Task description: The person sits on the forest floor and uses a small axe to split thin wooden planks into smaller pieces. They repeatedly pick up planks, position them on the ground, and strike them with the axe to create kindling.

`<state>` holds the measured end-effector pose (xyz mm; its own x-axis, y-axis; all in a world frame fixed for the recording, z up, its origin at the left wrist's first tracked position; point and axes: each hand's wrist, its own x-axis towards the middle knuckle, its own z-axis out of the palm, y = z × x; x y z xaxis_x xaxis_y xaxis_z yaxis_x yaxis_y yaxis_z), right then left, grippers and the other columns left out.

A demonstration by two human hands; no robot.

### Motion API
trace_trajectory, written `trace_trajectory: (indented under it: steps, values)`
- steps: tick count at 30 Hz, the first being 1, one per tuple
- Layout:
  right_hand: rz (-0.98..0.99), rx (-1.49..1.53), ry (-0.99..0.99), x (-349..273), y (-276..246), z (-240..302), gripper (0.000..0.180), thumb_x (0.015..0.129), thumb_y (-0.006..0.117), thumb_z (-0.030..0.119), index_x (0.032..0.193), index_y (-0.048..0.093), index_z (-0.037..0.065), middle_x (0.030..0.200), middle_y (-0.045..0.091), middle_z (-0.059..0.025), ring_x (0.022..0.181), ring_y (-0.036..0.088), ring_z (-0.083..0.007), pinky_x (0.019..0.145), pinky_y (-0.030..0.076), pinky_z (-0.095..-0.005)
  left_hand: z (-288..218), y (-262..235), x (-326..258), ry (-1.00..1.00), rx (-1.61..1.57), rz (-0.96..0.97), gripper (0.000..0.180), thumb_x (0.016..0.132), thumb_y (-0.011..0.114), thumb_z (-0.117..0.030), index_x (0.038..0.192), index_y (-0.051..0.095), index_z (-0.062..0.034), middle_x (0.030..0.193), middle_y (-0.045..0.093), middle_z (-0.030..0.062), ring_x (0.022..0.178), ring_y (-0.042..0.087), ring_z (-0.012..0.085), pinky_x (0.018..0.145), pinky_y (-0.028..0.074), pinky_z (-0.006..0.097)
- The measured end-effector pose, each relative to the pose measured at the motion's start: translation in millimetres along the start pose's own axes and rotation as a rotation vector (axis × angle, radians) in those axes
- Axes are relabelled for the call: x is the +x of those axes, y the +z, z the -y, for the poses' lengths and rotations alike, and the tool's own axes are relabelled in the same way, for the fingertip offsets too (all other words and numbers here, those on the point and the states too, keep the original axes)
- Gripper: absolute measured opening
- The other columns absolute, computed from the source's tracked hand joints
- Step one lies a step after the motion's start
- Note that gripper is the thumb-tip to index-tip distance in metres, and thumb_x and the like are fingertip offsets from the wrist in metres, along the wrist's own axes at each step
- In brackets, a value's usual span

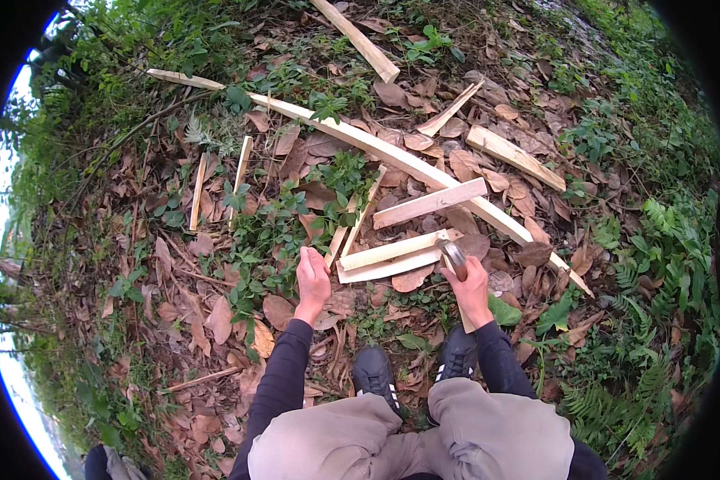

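Observation:
My right hand is closed round a hammer. Its metal head points up and away from me, and the pale wooden handle shows below the hand. To the left, my left hand has its fingers drawn together; whatever they may pinch is too small to make out. Between and just beyond the hands, two short wooden pieces lie side by side, a nearer board and a farther strip. A small wood piece lies just beyond my left fingertips.
A long wooden strip crosses the leafy ground, with a short block resting against it. Other boards lie beyond, including a thick piece and a far plank. Two thin sticks lie left. Ferns grow at right.

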<state>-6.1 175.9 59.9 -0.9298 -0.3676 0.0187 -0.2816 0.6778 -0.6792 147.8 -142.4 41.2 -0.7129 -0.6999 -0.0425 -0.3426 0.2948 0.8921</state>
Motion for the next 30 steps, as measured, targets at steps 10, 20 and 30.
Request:
trace_trajectory:
  steps: [10, 20, 30]
  values:
    - [0.015, -0.15, -0.047, 21.2, 21.5, -3.4, 0.024, 0.073, 0.077, 0.006, 0.092, 0.063, 0.0, 0.104, 0.06, -0.0137, 0.093, 0.063, -0.0378, 0.079, 0.052, -0.0465, 7.3, 25.4, 77.8, 0.243, 0.683, 0.206, 0.045, 0.079, 0.08, -0.015, 0.101, 0.043, 0.0, 0.088, 0.063, 0.0209, 0.087, 0.065, 0.0417, 0.074, 0.052, 0.049]
    - [-0.039, -0.225, -0.065, 3.0, -3.7, 1.6, 0.025, 0.074, 0.081, 0.021, 0.085, 0.067, 0.004, 0.106, 0.06, -0.0064, 0.1, 0.056, -0.0281, 0.088, 0.041, -0.044, -49.4, -87.0, -7.6, -0.46, -0.306, 0.439, 0.037, 0.094, 0.071, -0.008, 0.09, 0.034, -0.0089, 0.096, 0.07, 0.012, 0.085, 0.066, 0.0116, 0.071, 0.055, 0.03]
    - [0.221, 0.274, -0.004, -1.4, 33.5, 61.4, 0.027, 0.084, 0.078, 0.018, 0.082, 0.061, -0.003, 0.071, 0.059, -0.0187, 0.063, 0.059, -0.0364, 0.06, 0.045, -0.0427, 11.5, 38.8, -127.4, -0.439, -0.346, 0.434, 0.04, 0.092, 0.073, -0.011, 0.09, 0.034, -0.007, 0.104, 0.07, 0.0157, 0.091, 0.065, 0.0128, 0.078, 0.053, 0.03]
